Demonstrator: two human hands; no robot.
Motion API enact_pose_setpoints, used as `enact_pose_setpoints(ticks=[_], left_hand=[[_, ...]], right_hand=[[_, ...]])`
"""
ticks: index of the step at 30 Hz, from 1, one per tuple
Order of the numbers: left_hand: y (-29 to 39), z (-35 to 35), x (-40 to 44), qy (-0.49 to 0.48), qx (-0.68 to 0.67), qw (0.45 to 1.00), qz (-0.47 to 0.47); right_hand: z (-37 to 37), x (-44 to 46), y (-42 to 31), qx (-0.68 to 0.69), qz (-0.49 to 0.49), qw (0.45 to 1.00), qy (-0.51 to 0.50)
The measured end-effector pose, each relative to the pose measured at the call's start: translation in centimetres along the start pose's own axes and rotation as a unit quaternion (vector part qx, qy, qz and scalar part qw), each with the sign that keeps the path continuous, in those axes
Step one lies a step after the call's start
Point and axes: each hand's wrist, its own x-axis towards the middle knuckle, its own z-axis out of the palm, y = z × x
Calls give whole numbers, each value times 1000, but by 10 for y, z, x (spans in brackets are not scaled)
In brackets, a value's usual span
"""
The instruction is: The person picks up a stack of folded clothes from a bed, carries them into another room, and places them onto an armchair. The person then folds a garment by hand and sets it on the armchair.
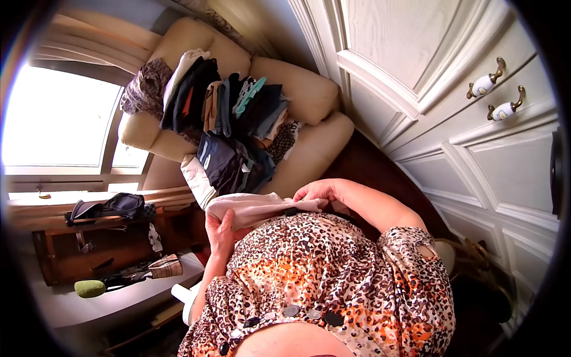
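A pale pinkish-white cloth garment [259, 207] is stretched across in front of my body, level with the chest. My left hand [221, 232] grips its left end, thumb on top and the other fingers behind the cloth. At the right end my right hand [316, 190] pinches the fabric with bent fingers. What kind of garment it is, I cannot make out. Just beyond it, dark folded clothes [229, 163] lie on the front of a cream armchair [318, 143], with a folded white cloth [197, 180] at their left.
Several more folded clothes [217, 98] and a patterned purple cloth [147, 88] cover the armchair. White cupboard doors [404, 53] with handles stand at the right. A window [59, 119] is at the left, above a side surface [131, 300] bearing a green-ended item [89, 289].
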Motion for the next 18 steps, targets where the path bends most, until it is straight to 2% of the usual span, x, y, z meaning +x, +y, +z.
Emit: enact_pose_setpoints(ticks=[2, 3, 4, 6, 8, 10, 11, 12, 14, 18], left_hand=[[5, 4, -2, 0, -4, 1000, 6], [10, 6, -2, 3, -18, 1000, -9], [11, 7, -3, 9, -34, 999, -25], [4, -2, 0, 10, -32, 999, -26], [0, -7, 5, 6, 13, 1000, -8], [-11, -17, 9, 15, 19, 1000, 5], [-20, -26, 14, 2, 36, 999, 18], [-25, -32, 16, -12, 53, 998, 31], [-21, -30, 15, -9, 58, 998, 10], [-28, -42, 21, -22, 79, 997, -4]], right_hand=[[-6, 5, 1, -99, -38, 992, 66], [-8, 10, 2, -103, -52, 990, 77], [-13, 15, 4, -102, -48, 991, 75], [-17, 25, 6, -147, -9, 979, 142], [-16, 30, 8, -102, -20, 981, 164], [-18, 40, 12, 113, -95, 958, 245], [-20, 47, 12, 188, -98, 939, 272], [-18, 42, 10, 238, -104, 930, 260], [-41, 51, 20, 300, -63, 941, 144], [-27, 41, 10, 228, 21, 970, 81]])
